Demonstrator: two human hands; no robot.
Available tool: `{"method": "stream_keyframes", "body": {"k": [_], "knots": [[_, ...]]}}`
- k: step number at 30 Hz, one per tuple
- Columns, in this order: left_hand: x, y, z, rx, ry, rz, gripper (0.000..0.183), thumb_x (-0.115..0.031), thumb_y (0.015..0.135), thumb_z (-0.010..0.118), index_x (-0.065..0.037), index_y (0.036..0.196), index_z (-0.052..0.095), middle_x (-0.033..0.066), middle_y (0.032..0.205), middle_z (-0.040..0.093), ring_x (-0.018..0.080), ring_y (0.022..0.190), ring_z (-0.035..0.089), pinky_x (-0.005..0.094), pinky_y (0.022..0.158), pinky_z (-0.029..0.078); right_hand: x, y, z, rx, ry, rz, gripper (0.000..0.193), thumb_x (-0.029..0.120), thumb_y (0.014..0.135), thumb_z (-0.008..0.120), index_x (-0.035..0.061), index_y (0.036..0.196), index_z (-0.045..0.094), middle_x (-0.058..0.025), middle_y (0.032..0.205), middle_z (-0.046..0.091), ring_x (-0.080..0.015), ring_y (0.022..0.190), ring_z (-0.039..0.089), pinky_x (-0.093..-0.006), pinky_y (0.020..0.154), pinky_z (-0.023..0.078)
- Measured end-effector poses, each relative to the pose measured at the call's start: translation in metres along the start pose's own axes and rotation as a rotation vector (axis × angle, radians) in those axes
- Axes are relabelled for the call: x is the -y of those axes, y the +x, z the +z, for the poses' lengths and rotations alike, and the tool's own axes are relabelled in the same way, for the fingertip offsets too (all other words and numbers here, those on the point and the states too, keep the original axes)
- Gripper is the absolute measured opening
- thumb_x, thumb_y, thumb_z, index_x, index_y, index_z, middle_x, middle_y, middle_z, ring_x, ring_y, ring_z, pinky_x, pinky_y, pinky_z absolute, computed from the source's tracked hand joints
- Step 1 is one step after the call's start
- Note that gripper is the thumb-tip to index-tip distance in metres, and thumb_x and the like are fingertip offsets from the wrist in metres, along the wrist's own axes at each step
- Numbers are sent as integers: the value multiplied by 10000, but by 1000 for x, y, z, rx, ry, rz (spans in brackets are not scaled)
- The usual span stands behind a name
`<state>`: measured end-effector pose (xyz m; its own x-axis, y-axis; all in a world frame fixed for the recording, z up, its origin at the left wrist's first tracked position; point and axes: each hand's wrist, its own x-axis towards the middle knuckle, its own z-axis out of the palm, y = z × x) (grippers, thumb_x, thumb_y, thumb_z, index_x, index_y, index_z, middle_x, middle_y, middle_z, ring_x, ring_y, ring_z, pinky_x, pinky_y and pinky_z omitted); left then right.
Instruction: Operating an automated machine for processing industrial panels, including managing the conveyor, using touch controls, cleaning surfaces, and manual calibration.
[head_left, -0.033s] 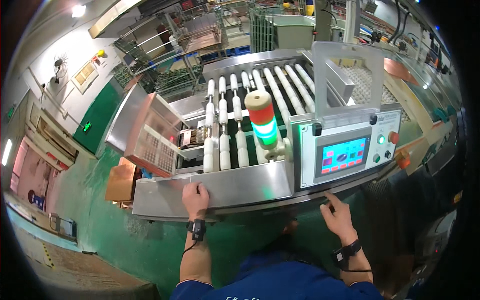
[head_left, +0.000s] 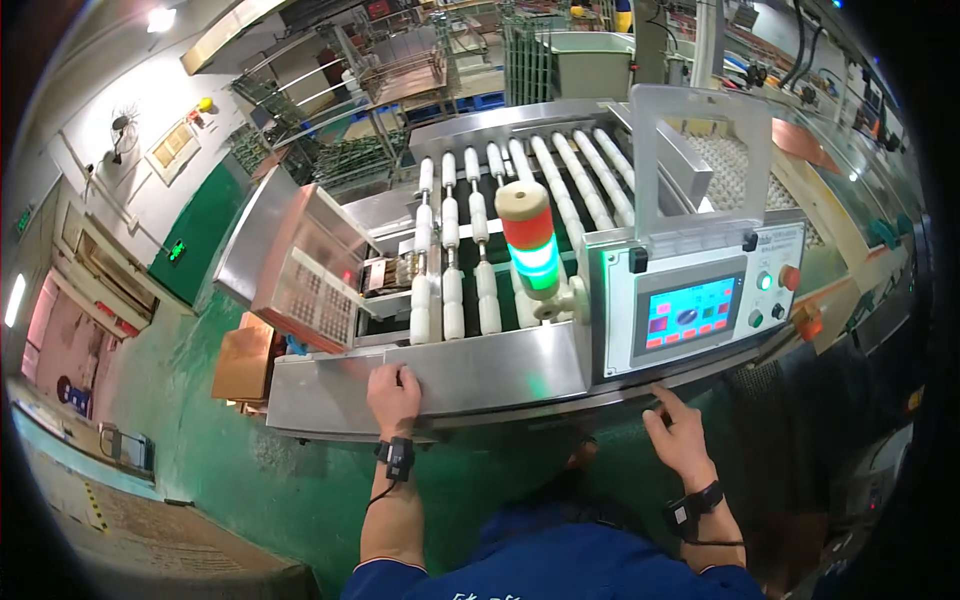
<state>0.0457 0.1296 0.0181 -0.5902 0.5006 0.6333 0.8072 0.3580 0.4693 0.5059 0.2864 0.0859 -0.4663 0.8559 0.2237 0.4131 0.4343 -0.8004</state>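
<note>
1. Two bare hands (head_left: 678,432) show in my view, both at the near side of a roller conveyor (head_left: 487,295).
2. I see the left hand (head_left: 393,395) against the near steel frame (head_left: 490,372), its fingers curled; I cannot tell whether it grips anything.
3. From here I find the right hand (head_left: 676,440) empty, thumb and forefinger apart, its fingertip at the near edge below the panel (head_left: 616,345); I cannot tell whether it touches.
4. I make out a black band (head_left: 397,459) on the left wrist and another on the right.
5. To the right, the panel carries a lit screen (head_left: 688,314) and a red button (head_left: 789,277); a clear flap (head_left: 643,190) stands raised above it.
6. Just left of the panel, I see a signal lamp (head_left: 532,255) glowing green.
7. At the left end, I see a tilted reddish guard (head_left: 290,265), with copper-coloured sheets (head_left: 243,365) below it.
</note>
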Motion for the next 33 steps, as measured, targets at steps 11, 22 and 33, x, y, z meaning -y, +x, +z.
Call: {"method": "stream_keyframes", "body": {"k": [11, 22, 33], "knots": [[-1, 0, -4, 3, -7, 9, 119, -111, 886, 663, -23, 936, 726, 169, 898, 699, 385, 880, 651, 477, 804, 528, 3, -3, -1, 17, -3, 51, 447, 143, 922, 704, -62, 1317, 657, -174, 775, 693, -290, 694, 701, -379, 683, 552], [-1, 0, -4, -13, 7, 24, 107, -96, 881, 663, -27, 937, 723, 164, 902, 702, 389, 882, 649, 475, 805, 526, 4, -7, -2, 48, -38, 63, 446, 142, 907, 699, -73, 1297, 666, -160, 776, 699, -249, 703, 704, -353, 684, 547], [-3, 1, -5, -9, 12, 15, 101, -90, 873, 665, -31, 930, 723, 161, 895, 702, 385, 870, 648, 474, 798, 525, 5, -8, -6, 42, -48, 71, 428, 158, 921, 704, -61, 1288, 673, -193, 789, 691, -322, 713, 712, -386, 687, 552]]}}
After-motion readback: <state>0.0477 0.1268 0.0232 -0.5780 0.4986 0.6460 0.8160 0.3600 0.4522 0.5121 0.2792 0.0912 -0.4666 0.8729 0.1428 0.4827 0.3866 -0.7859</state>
